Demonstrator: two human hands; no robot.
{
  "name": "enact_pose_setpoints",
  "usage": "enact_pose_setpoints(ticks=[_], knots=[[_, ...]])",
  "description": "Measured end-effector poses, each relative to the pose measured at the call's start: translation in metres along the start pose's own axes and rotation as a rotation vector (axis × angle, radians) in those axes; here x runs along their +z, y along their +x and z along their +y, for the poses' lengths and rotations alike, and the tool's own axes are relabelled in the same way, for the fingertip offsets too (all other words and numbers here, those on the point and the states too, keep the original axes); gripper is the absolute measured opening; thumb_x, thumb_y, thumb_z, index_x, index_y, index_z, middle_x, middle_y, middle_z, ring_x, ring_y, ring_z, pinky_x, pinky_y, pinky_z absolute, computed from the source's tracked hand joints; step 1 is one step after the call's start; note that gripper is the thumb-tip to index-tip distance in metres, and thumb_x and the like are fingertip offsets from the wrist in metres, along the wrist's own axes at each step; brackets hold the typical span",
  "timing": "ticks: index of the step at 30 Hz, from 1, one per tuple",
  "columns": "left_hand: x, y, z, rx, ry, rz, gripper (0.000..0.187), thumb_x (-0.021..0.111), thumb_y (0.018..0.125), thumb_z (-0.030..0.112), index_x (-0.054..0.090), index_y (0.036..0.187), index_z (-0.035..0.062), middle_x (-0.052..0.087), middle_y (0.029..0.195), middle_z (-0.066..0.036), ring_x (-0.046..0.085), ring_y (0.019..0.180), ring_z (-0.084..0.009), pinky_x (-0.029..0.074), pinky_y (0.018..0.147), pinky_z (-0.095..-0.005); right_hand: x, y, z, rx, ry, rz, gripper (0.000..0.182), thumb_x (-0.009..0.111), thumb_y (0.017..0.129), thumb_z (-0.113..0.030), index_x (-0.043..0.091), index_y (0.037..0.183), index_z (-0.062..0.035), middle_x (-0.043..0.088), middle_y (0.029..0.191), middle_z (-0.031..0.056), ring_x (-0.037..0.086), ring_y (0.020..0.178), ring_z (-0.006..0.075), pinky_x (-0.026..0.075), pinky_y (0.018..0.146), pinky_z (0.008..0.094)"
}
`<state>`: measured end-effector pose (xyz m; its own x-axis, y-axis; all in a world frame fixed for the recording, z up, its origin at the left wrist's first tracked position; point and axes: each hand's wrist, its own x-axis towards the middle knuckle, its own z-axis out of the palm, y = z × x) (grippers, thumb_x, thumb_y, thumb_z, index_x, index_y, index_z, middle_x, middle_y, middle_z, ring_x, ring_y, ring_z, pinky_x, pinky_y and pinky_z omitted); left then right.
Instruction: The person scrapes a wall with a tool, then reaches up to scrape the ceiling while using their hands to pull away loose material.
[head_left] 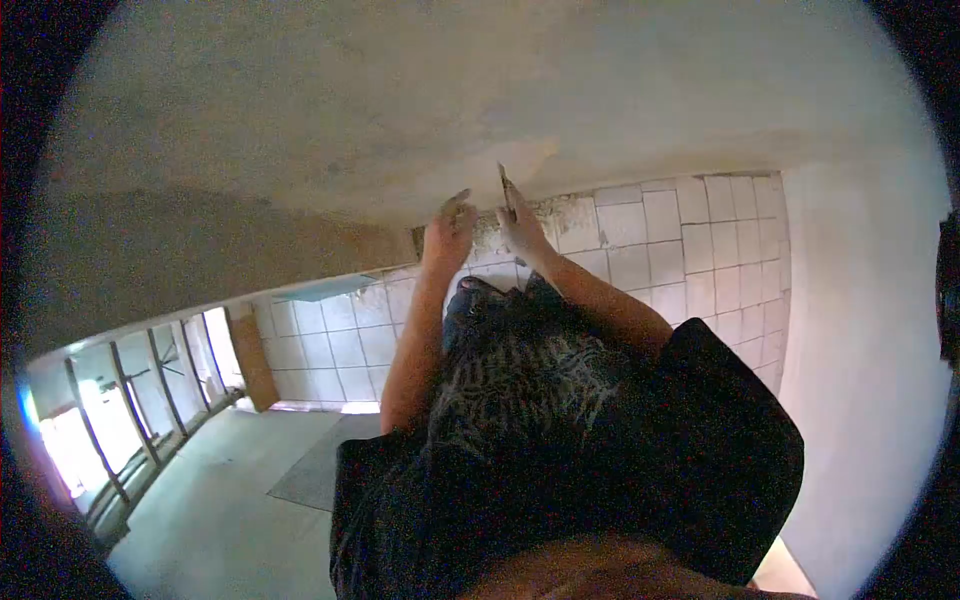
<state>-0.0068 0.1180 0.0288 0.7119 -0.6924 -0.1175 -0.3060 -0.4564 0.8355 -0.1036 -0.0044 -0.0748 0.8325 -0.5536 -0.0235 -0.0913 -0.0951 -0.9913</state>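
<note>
The view looks steeply along the person's own body, so the room appears tipped and the dark patterned shirt fills the lower middle.

Both arms reach to the joint where the tiled wall meets the plaster ceiling. The right hand has its fingers closed around a thin flat blade, seemingly a scraper, whose tip stands against the plaster just past the top tile row. Its handle is hidden inside the hand. The left hand sits just beside it, fingers loosely curled, fingertips at the plaster edge; whether it grips anything cannot be told.

The tiles are pale squares. The patch next to the hands is rough and darker, with tile missing or soiled.

At left are a barred window, overexposed, and a brown board leaning on the wall. A grey mat lies on the floor. The picture's corners are cut off black.
</note>
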Motion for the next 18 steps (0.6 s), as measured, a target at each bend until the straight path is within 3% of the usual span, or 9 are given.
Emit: enact_pose_setpoints(ticks=[2,3,5,9,11,13,15,17,18], knots=[[-0.004,-0.005,0.031,0.062,-0.031,0.049,0.033,0.057,0.087,0.014,0.056,0.12,0.0064,0.058,0.118,-0.017,0.06,0.102,-0.0284,0.049,0.084,-0.0362,0.014,-0.001,-0.031,-0.213,-0.143,0.155,0.064,0.046,0.092,-0.009,0.016,0.147,-0.0207,0.05,0.13,0.0167,0.059,0.076,0.0235,0.048,0.067,0.0353],[-0.005,-0.011,0.035,0.111,-0.089,0.112,0.032,0.057,0.088,0.014,0.057,0.119,0.0057,0.059,0.117,-0.017,0.061,0.102,-0.0287,0.049,0.083,-0.0362,0.023,-0.005,-0.034,-0.202,-0.128,0.18,0.064,0.046,0.092,-0.009,0.016,0.147,-0.0207,0.05,0.13,0.0167,0.059,0.076,0.0235,0.048,0.067,0.0353],[-0.022,-0.015,0.04,0.27,0.18,0.144,0.033,0.056,0.089,0.013,0.056,0.12,0.0036,0.058,0.117,-0.018,0.059,0.104,-0.0281,0.049,0.085,-0.0367,0.032,-0.004,-0.046,-0.025,-0.195,0.184,0.064,0.042,0.093,-0.009,0.012,0.148,-0.0207,0.037,0.141,0.0208,0.059,0.095,0.0343,0.046,0.079,0.0415],[-0.079,-0.009,0.031,0.272,0.045,0.334,0.036,0.056,0.09,0.015,0.053,0.123,0.0013,0.054,0.124,-0.019,0.055,0.112,-0.0309,0.047,0.089,-0.0381,0.055,0.002,-0.045,0.025,-0.104,0.213,0.063,0.042,0.094,-0.011,0.011,0.148,-0.0214,0.04,0.137,0.0235,0.06,0.093,0.0407,0.047,0.076,0.0448],[-0.105,-0.005,0.023,0.32,-0.084,0.387,0.037,0.056,0.09,0.015,0.053,0.124,0.0014,0.052,0.126,-0.02,0.052,0.115,-0.0321,0.046,0.09,-0.0389,0.057,-0.002,-0.068,0.173,-0.116,0.176,0.064,0.042,0.094,-0.013,0.008,0.148,-0.0226,0.047,0.129,0.0263,0.061,0.085,0.043,0.048,0.071,0.0468],[-0.131,-0.003,0.034,0.461,0.308,0.577,0.04,0.057,0.09,0.019,0.052,0.126,0.0023,0.047,0.132,-0.021,0.046,0.122,-0.0354,0.041,0.097,-0.0418,0.067,0.008,-0.067,0.101,-0.063,0.263,0.064,0.042,0.094,-0.013,0.008,0.147,-0.0244,0.051,0.124,0.0268,0.061,0.082,0.0442,0.048,0.068,0.0479],[-0.15,0.001,0.036,0.457,0.393,0.636,0.041,0.056,0.09,0.021,0.051,0.127,0.0029,0.045,0.134,-0.022,0.042,0.125,-0.0368,0.038,0.1,-0.0436,0.079,0.016,-0.074,0.027,-0.015,0.347,0.064,0.041,0.095,-0.013,0.008,0.147,-0.0261,0.054,0.119,0.0273,0.061,0.08,0.0453,0.048,0.064,0.0489],[-0.166,0.001,0.034,0.444,0.464,0.709,0.042,0.056,0.091,0.023,0.051,0.128,0.0035,0.043,0.136,-0.023,0.038,0.128,-0.0382,0.034,0.103,-0.0454,0.085,0.018,-0.086,0.304,-0.118,0.333,0.062,0.04,0.095,-0.013,0.01,0.147,-0.0286,0.059,0.11,0.0279,0.061,0.067,0.0383,0.047,0.057,0.0457],[-0.178,-0.001,0.029,0.472,0.485,0.745,0.043,0.056,0.091,0.024,0.051,0.128,0.0031,0.04,0.138,-0.023,0.035,0.13,-0.0391,0.031,0.104,-0.0466,0.092,0.022,-0.082,0.303,-0.118,0.346,0.062,0.04,0.095,-0.013,0.01,0.147,-0.0286,0.059,0.11,0.0279,0.061,0.067,0.0383,0.047,0.057,0.0457]])
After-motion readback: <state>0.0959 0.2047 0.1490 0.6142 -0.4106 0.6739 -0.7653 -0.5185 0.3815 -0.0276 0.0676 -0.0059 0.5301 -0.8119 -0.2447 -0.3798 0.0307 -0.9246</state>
